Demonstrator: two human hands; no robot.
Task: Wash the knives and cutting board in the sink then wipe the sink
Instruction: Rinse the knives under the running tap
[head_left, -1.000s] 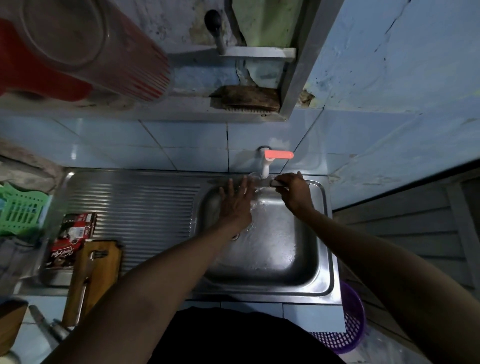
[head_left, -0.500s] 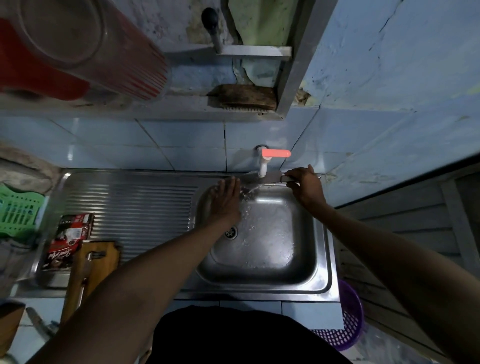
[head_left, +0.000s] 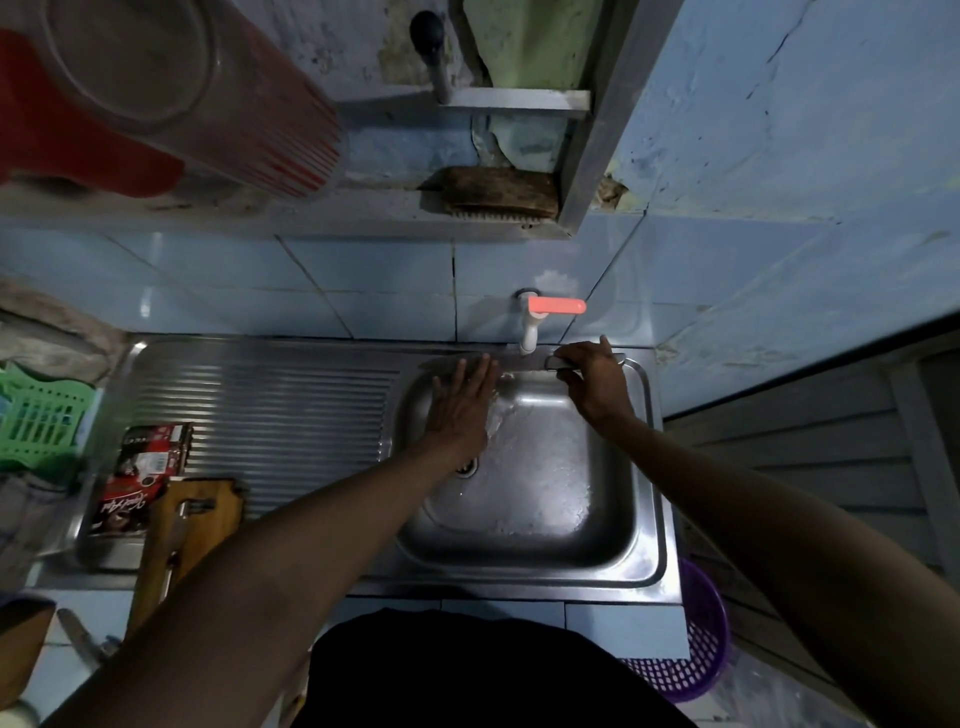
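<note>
Hands: R (head_left: 592, 382) grips knife (head_left: 511, 364) handle | L (head_left: 460, 402) flat, fingers straight | blade dim, partly behind L under tap (head_left: 530, 332)

Your left hand (head_left: 460, 402) lies flat, fingers straight and together. Your right hand (head_left: 592, 376) is curled in a grip. Both arms reach forward.

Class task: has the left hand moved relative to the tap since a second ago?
Yes. The left hand has slid left along the knife, away from the tap.
</note>
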